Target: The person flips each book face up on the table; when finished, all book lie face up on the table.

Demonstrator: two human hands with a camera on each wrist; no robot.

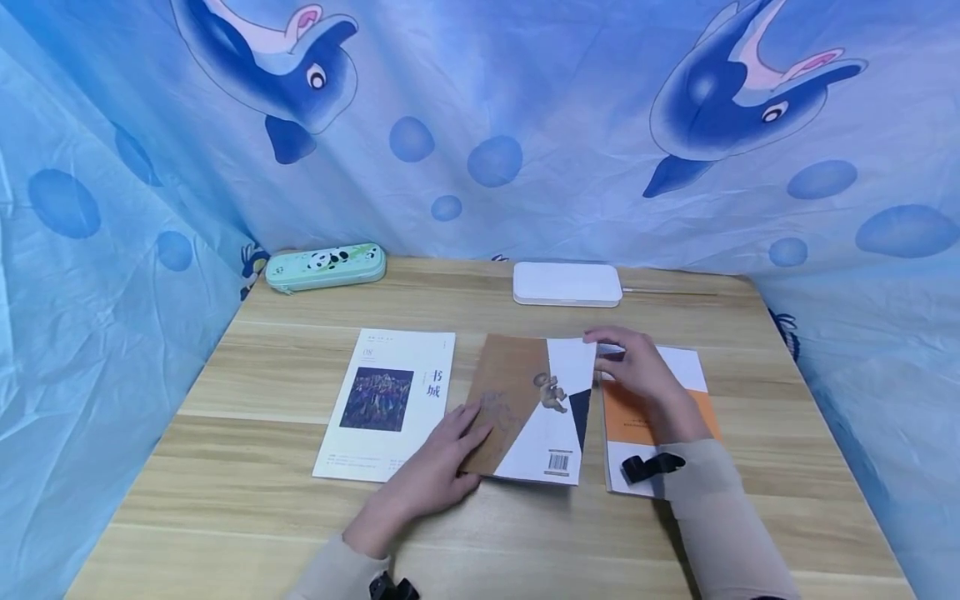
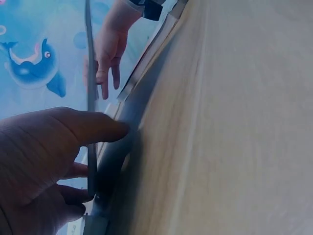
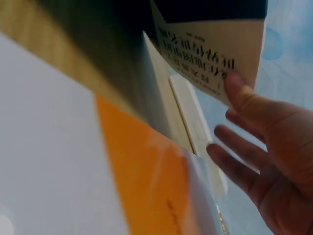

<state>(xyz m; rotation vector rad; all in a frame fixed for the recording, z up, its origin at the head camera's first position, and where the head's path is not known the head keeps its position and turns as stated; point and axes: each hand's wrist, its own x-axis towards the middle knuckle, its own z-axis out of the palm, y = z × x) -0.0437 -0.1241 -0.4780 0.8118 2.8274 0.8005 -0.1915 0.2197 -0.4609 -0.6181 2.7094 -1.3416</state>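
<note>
Pale beige long sleeves point(image 1: 723, 517) with small black wrist pieces point(image 1: 636, 470)

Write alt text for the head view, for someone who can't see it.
A person's left hand and right hand hold a brown-white book over a wooden table, between a white book and an orange-banded book. Behind lie a green panda case and a white object, before a blue dolphin backdrop.

Head: tabletop point(image 1: 225, 500) is viewed downward from behind left fingers point(image 1: 459, 419) and right fingers point(image 1: 615, 336)
Left wrist: booklet point(image 1: 517, 408) is seen edge-on, close
Right wrist: booklet underside is faced, close
Wrist overlap: right fingers
</note>
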